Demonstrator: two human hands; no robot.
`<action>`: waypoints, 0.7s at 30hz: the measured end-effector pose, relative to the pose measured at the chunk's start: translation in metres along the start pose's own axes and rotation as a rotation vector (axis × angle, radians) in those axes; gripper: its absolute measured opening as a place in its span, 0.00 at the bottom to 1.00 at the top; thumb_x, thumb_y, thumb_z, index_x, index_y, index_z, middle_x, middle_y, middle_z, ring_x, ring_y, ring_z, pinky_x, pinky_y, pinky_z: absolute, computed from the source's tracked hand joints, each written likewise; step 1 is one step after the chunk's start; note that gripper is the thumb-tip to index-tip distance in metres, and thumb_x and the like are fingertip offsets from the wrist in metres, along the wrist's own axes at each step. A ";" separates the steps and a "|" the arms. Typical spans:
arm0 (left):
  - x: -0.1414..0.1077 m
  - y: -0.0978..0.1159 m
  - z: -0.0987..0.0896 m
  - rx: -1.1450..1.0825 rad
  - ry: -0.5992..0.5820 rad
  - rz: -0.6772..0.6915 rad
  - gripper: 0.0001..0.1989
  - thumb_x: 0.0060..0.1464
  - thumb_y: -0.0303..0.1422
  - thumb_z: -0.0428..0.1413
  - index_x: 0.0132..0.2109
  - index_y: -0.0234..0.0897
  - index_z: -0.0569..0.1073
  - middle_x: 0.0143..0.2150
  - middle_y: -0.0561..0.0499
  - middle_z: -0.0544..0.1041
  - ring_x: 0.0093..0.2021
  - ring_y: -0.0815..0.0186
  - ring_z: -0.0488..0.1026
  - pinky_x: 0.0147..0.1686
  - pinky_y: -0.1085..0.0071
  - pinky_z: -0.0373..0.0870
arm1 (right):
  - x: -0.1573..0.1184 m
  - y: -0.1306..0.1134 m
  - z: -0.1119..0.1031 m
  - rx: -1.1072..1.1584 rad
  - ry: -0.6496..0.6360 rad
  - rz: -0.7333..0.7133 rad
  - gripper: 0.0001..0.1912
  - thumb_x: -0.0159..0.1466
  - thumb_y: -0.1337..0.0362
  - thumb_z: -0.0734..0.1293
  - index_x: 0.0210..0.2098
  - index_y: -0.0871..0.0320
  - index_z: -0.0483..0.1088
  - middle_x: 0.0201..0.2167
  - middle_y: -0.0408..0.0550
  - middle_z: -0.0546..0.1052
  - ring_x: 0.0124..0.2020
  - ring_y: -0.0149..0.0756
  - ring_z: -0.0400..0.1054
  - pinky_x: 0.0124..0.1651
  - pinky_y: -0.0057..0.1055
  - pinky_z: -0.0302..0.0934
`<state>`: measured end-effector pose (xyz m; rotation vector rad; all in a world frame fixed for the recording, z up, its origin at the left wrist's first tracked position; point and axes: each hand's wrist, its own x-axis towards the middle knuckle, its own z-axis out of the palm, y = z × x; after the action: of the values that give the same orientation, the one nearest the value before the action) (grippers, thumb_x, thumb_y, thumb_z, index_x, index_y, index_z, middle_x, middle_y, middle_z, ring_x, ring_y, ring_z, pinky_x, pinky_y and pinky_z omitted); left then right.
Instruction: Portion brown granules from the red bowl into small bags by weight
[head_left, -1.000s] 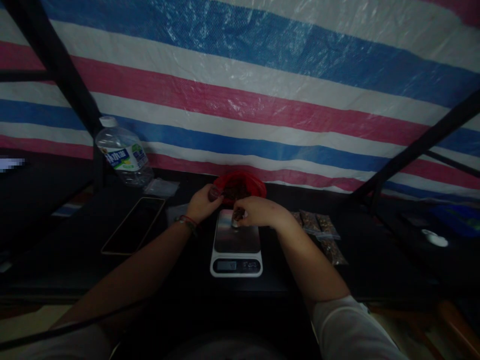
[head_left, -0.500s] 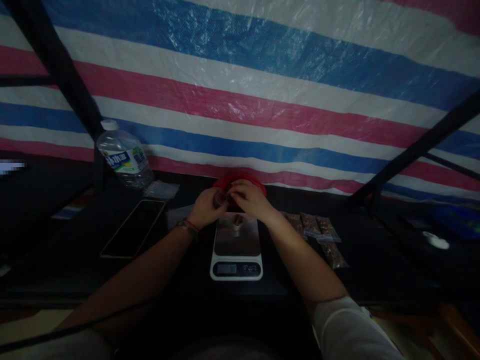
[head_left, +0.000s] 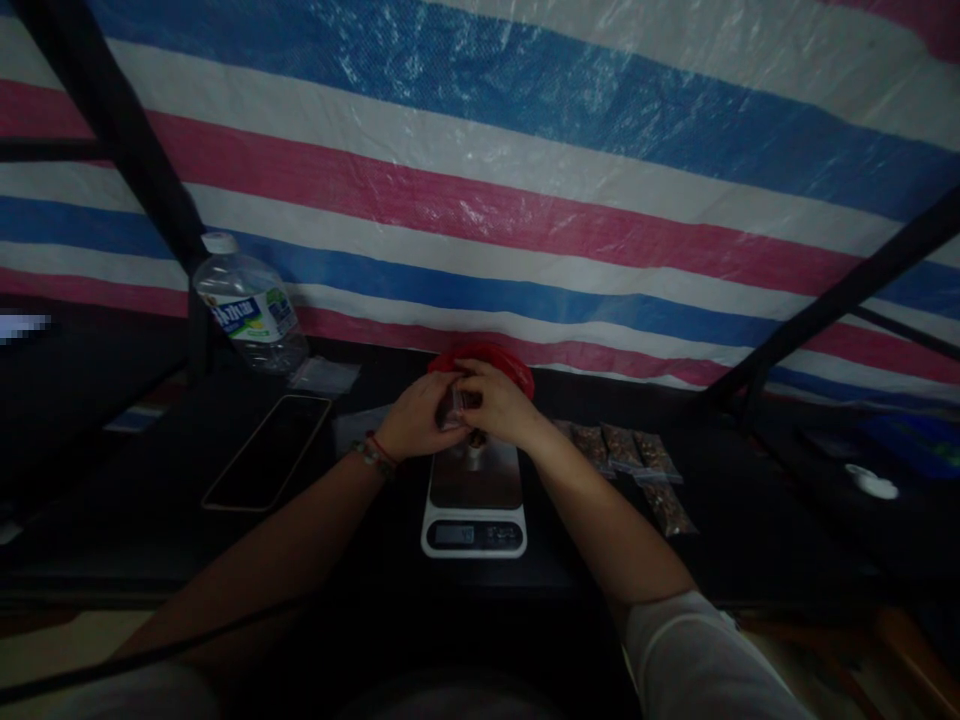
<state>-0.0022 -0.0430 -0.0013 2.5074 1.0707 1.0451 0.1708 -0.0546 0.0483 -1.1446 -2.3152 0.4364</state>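
One cup holds brown pieces.

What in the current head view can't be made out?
All in the head view:
Inside of the red container: mostly hidden behind the left hand and right hand.
How full the small bag is: covered by both hands.
Scale readout: too small and dim.
Right sleeve: cut off by the bottom edge.

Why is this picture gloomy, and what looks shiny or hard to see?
Head view: weak light, it seems, leaving the table nearly black; head view: white glare spots on the striped sheet, brightest near the top; head view: the bag between left hand and right hand looks murky; head view: faint digits on the scale's display.
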 end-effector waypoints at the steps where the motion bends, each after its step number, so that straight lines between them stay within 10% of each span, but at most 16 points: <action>1: -0.001 -0.001 0.001 -0.010 0.004 -0.003 0.28 0.46 0.40 0.60 0.54 0.37 0.66 0.53 0.41 0.71 0.54 0.52 0.68 0.56 0.56 0.63 | 0.000 -0.001 -0.002 0.007 -0.003 -0.004 0.11 0.58 0.69 0.68 0.40 0.56 0.77 0.60 0.52 0.66 0.61 0.42 0.60 0.63 0.41 0.53; 8: -0.004 -0.020 0.011 -0.051 0.126 -0.118 0.27 0.49 0.43 0.58 0.54 0.35 0.66 0.52 0.42 0.72 0.53 0.54 0.70 0.55 0.60 0.65 | -0.009 0.005 -0.044 0.172 -0.080 0.019 0.14 0.64 0.65 0.64 0.48 0.58 0.72 0.49 0.51 0.75 0.51 0.37 0.68 0.56 0.37 0.60; 13: -0.004 -0.035 0.017 -0.135 0.166 -0.259 0.26 0.52 0.43 0.55 0.55 0.36 0.65 0.48 0.44 0.74 0.48 0.57 0.73 0.50 0.61 0.69 | -0.020 0.009 -0.054 0.152 -0.385 0.055 0.45 0.47 0.61 0.77 0.63 0.54 0.59 0.58 0.54 0.69 0.55 0.44 0.66 0.56 0.38 0.60; 21: -0.004 -0.040 0.020 -0.160 0.183 -0.306 0.23 0.51 0.43 0.55 0.51 0.36 0.67 0.44 0.47 0.76 0.42 0.60 0.74 0.44 0.65 0.71 | -0.013 0.015 -0.023 -0.046 -0.543 0.035 0.32 0.48 0.64 0.75 0.53 0.56 0.69 0.48 0.49 0.76 0.45 0.41 0.71 0.44 0.31 0.63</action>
<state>-0.0121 -0.0163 -0.0353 2.0731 1.3134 1.2278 0.2003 -0.0551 0.0563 -1.2004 -2.7768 0.7928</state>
